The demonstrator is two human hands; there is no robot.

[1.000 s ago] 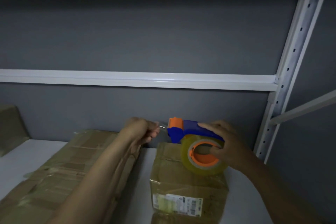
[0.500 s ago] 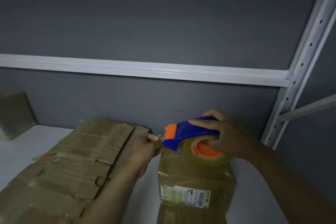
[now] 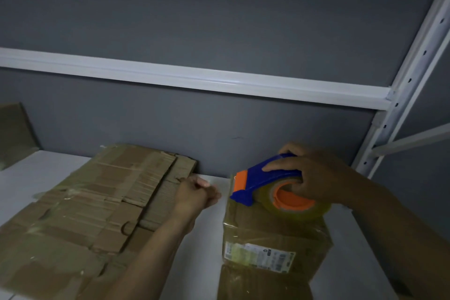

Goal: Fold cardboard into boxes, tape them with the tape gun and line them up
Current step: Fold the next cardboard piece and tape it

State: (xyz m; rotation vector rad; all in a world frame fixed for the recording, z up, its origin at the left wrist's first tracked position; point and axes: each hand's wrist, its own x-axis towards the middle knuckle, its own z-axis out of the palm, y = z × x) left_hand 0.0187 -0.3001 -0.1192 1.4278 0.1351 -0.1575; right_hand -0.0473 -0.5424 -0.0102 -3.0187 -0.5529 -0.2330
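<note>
A small folded cardboard box [image 3: 272, 234] with a white shipping label stands on the white shelf [image 3: 209, 238] at lower right. My right hand [image 3: 314, 175] grips a blue and orange tape gun [image 3: 265, 180] with a clear tape roll, its nose resting on the box's far top edge. My left hand [image 3: 196, 193] sits just left of the gun's nose, fingers pinched together; whether it holds the tape end is too faint to tell. A stack of flattened cardboard [image 3: 97, 207] lies to the left.
A grey back wall with a white shelf rail [image 3: 194, 78] runs behind. A white perforated rack upright [image 3: 399, 95] stands at right. Another piece of cardboard [image 3: 14, 131] leans at the far left edge.
Both hands and the tape gun came down from above the box; the gun's nose now rests on the box top. The left hand moved a little away from the nose.
</note>
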